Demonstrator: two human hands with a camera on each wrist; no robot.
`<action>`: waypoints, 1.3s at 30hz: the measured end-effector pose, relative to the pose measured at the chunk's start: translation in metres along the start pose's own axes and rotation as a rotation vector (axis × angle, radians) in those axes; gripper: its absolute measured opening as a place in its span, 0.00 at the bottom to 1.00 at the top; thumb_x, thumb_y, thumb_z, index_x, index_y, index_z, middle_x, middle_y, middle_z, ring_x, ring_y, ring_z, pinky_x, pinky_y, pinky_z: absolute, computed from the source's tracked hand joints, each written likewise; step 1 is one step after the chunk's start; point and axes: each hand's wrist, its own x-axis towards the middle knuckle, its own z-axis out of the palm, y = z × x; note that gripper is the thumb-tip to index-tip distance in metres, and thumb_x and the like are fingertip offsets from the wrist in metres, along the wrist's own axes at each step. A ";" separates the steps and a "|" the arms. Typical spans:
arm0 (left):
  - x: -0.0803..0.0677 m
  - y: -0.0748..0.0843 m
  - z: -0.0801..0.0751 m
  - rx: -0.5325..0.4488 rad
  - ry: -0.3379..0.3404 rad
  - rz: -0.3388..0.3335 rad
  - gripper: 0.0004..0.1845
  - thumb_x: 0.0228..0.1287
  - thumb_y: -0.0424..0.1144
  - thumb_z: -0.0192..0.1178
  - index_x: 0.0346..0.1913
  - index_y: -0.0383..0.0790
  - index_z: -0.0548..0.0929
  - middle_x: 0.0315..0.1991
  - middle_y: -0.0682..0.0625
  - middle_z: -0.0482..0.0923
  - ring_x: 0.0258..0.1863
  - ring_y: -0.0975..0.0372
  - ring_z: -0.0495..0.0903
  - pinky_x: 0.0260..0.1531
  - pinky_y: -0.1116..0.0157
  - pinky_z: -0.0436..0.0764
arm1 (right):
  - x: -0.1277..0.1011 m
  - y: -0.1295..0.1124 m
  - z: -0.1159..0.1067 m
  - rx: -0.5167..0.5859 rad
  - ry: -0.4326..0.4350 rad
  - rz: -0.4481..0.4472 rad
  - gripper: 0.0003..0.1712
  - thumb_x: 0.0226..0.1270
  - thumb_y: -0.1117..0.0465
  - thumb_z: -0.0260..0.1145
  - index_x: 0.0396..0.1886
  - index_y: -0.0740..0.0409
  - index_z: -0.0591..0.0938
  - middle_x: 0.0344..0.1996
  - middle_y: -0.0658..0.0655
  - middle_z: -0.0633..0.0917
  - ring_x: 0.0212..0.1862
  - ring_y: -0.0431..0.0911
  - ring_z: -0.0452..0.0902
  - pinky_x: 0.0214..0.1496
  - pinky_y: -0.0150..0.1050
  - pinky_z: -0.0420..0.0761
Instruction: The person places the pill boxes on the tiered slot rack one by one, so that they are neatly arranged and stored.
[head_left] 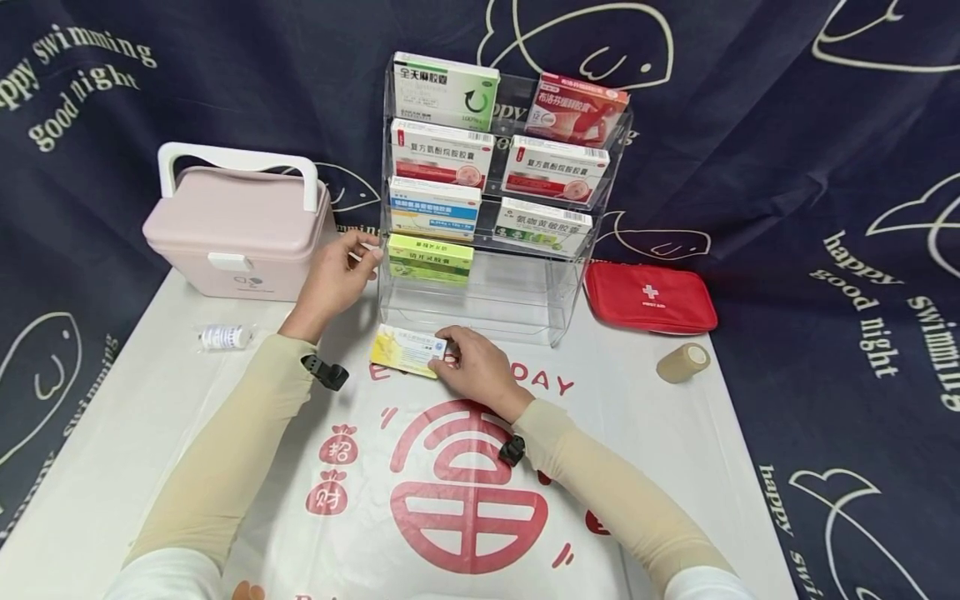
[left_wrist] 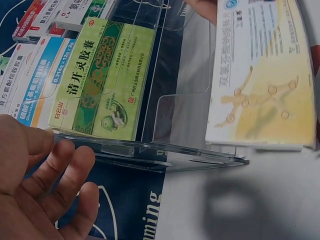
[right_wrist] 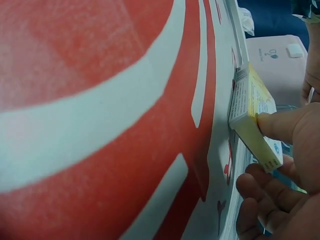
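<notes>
My right hand (head_left: 476,367) pinches the right end of a yellow and white medicine box (head_left: 405,350) between thumb and fingers, in front of the clear display rack (head_left: 510,292). In the left wrist view the box's printed face (left_wrist: 262,75) shows a yellow human figure. The right wrist view shows the thumb on one face and the box's narrow end (right_wrist: 257,142). My left hand (head_left: 337,275) is at the rack's left side, fingers loosely bent, fingertips right at its edge. Beside it a green medicine box (head_left: 430,260) sits in the rack's lowest filled tier.
Several other medicine boxes (head_left: 442,154) fill the upper tiers. Left of the rack stands a pink case (head_left: 232,225) with a white handle, a small wrapped roll (head_left: 225,337) before it. On the right lie a red first aid pouch (head_left: 651,298) and a tan roll (head_left: 682,363).
</notes>
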 end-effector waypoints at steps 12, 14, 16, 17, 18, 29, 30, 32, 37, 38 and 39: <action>0.000 -0.001 0.001 0.005 0.000 -0.004 0.13 0.75 0.38 0.60 0.56 0.36 0.81 0.37 0.43 0.83 0.32 0.49 0.84 0.31 0.66 0.75 | -0.002 -0.002 -0.003 0.046 0.049 -0.010 0.23 0.63 0.52 0.77 0.56 0.48 0.80 0.39 0.49 0.82 0.36 0.40 0.77 0.33 0.38 0.76; 0.000 -0.001 0.001 0.001 -0.002 -0.007 0.13 0.75 0.37 0.60 0.56 0.36 0.81 0.37 0.42 0.83 0.32 0.48 0.84 0.31 0.66 0.75 | -0.002 -0.002 -0.003 0.052 0.049 -0.003 0.23 0.62 0.53 0.77 0.55 0.48 0.80 0.40 0.49 0.82 0.36 0.41 0.78 0.33 0.38 0.76; 0.000 -0.001 0.001 0.000 -0.003 -0.008 0.13 0.75 0.37 0.60 0.56 0.36 0.81 0.37 0.42 0.83 0.32 0.48 0.84 0.31 0.66 0.75 | -0.002 -0.002 -0.004 0.059 0.046 0.001 0.23 0.62 0.53 0.77 0.55 0.49 0.80 0.42 0.48 0.82 0.37 0.42 0.79 0.33 0.38 0.76; 0.000 -0.001 0.001 0.001 -0.003 -0.010 0.13 0.75 0.37 0.60 0.56 0.36 0.81 0.37 0.42 0.83 0.32 0.48 0.84 0.30 0.66 0.75 | -0.002 -0.002 -0.004 0.061 0.044 0.004 0.23 0.62 0.53 0.77 0.55 0.49 0.80 0.42 0.48 0.82 0.37 0.42 0.79 0.34 0.38 0.76; 0.000 0.000 0.001 0.003 -0.003 -0.011 0.13 0.75 0.37 0.59 0.56 0.36 0.81 0.38 0.42 0.83 0.32 0.49 0.84 0.30 0.66 0.75 | -0.002 -0.002 -0.004 0.064 0.043 0.006 0.23 0.62 0.53 0.77 0.55 0.48 0.80 0.42 0.48 0.82 0.37 0.43 0.79 0.34 0.38 0.76; 0.000 0.001 0.001 0.013 -0.002 -0.012 0.13 0.75 0.37 0.59 0.56 0.36 0.81 0.37 0.43 0.83 0.31 0.52 0.84 0.31 0.66 0.75 | -0.004 0.000 -0.003 0.064 0.097 -0.039 0.17 0.66 0.54 0.74 0.52 0.47 0.82 0.38 0.48 0.82 0.36 0.43 0.79 0.34 0.39 0.76; 0.000 0.001 0.001 0.015 -0.001 -0.009 0.13 0.75 0.37 0.59 0.56 0.36 0.81 0.37 0.43 0.83 0.31 0.52 0.84 0.31 0.66 0.75 | -0.004 0.000 -0.003 0.065 0.103 -0.044 0.16 0.66 0.54 0.74 0.52 0.48 0.82 0.38 0.48 0.82 0.36 0.42 0.79 0.34 0.39 0.76; 0.000 0.001 0.001 0.018 0.001 -0.006 0.12 0.75 0.37 0.59 0.56 0.36 0.81 0.37 0.43 0.83 0.31 0.53 0.84 0.31 0.66 0.76 | -0.004 0.001 -0.002 0.063 0.114 -0.054 0.16 0.66 0.54 0.74 0.52 0.47 0.82 0.38 0.48 0.82 0.36 0.42 0.79 0.34 0.39 0.77; 0.000 0.000 0.000 0.019 0.002 -0.004 0.12 0.75 0.37 0.59 0.56 0.36 0.81 0.37 0.43 0.83 0.30 0.53 0.83 0.30 0.66 0.75 | -0.004 0.001 -0.002 0.058 0.131 -0.072 0.17 0.65 0.56 0.75 0.51 0.48 0.82 0.41 0.46 0.82 0.37 0.41 0.79 0.34 0.39 0.77; -0.001 0.000 0.000 0.019 0.002 -0.005 0.13 0.75 0.37 0.59 0.56 0.36 0.81 0.37 0.43 0.83 0.30 0.53 0.83 0.30 0.66 0.75 | -0.005 0.001 -0.003 0.060 0.133 -0.075 0.17 0.65 0.56 0.75 0.51 0.48 0.82 0.41 0.46 0.82 0.37 0.41 0.79 0.34 0.39 0.77; 0.000 0.000 0.000 0.018 0.001 -0.005 0.13 0.75 0.37 0.59 0.56 0.36 0.81 0.37 0.43 0.83 0.30 0.53 0.83 0.31 0.66 0.75 | -0.005 0.001 -0.003 0.063 0.131 -0.076 0.17 0.65 0.57 0.75 0.51 0.49 0.82 0.41 0.46 0.82 0.37 0.42 0.79 0.35 0.39 0.77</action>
